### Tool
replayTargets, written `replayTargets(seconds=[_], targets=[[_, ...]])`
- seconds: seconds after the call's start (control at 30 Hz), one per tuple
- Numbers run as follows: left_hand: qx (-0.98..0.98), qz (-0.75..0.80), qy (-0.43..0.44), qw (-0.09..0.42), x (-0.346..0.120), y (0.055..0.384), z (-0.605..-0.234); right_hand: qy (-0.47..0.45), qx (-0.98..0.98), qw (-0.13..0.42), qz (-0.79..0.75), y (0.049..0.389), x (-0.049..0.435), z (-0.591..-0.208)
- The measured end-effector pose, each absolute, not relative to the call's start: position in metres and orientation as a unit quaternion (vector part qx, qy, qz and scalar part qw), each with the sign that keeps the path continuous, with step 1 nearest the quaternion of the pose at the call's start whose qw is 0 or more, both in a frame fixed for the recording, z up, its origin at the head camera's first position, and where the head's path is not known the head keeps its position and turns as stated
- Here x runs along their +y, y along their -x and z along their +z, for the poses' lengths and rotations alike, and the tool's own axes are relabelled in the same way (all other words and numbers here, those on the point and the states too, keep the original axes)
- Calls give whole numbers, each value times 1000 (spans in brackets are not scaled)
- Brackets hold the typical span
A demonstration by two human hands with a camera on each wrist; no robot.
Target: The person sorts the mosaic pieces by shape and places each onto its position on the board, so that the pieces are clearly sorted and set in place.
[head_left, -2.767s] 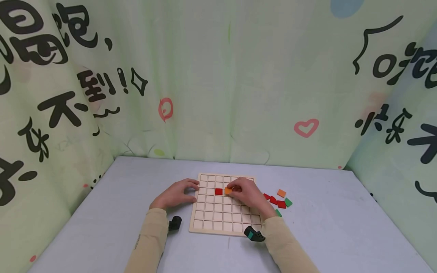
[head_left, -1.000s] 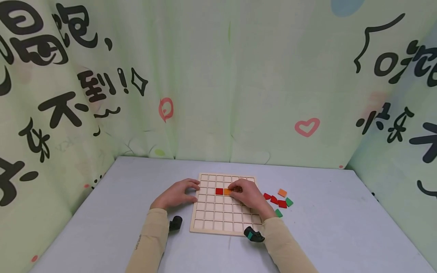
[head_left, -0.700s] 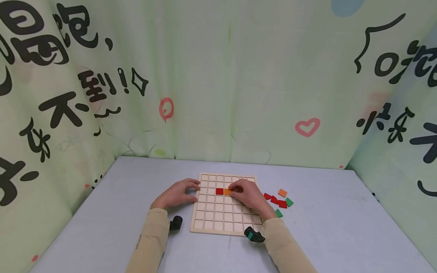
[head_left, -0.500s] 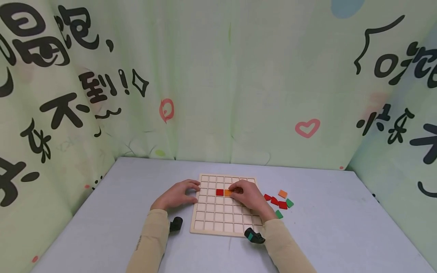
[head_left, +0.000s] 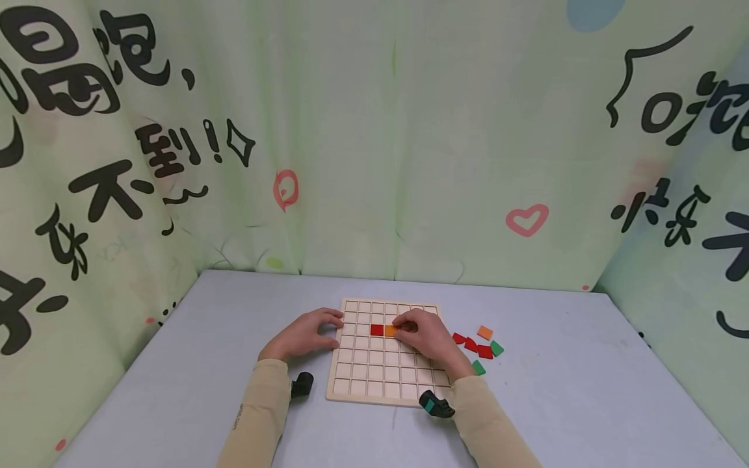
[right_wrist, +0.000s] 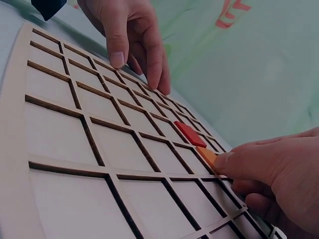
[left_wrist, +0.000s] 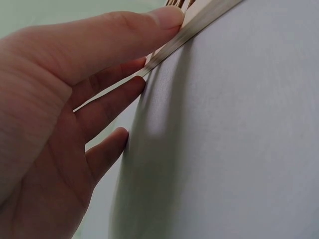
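Note:
A light wooden grid board [head_left: 374, 372] lies flat on the table. Side by side in its cells are a red square tile [head_left: 377, 329] and an orange square tile [head_left: 390, 331]. My right hand [head_left: 424, 335] pinches the orange tile at its right side; in the right wrist view the thumb lies on the tile's edge with the other fingers curled below. At the board's left edge rests my left hand [head_left: 301, 335], its fingers spread and extended. The left wrist view shows the thumb [left_wrist: 167, 19] touching the board's rim.
Right of the board lie loose tiles: an orange one [head_left: 484, 332], several red ones [head_left: 485, 351] and two green ones [head_left: 497, 348]. Black wrist devices [head_left: 435, 404] hang under both sleeves. A printed curtain [head_left: 450, 149] rises behind the white table [head_left: 562, 390].
The orange tile has shifted slightly left, from a small gap to right beside the red tile, with my right hand on it. My left hand stays at the board's edge.

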State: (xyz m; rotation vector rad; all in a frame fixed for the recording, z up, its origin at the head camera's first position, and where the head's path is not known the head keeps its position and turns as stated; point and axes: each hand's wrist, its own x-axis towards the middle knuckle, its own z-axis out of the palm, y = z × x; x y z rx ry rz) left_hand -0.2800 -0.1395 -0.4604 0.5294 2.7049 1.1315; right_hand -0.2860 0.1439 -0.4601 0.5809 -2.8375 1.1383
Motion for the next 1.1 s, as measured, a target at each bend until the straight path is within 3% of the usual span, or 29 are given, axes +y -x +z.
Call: replayTargets(seconds=[0.23, 0.6, 1.1], targets=[[906, 373, -182, 82, -139, 282, -461, -147, -907, 2, 395, 285, 158, -456], [908, 373, -175, 80, -139, 282, -461, -110, -919, 44, 375, 282, 207, -449], [906, 376, -179, 77, -142, 280, -462, -15, -939, 38, 343, 274, 259, -444]])
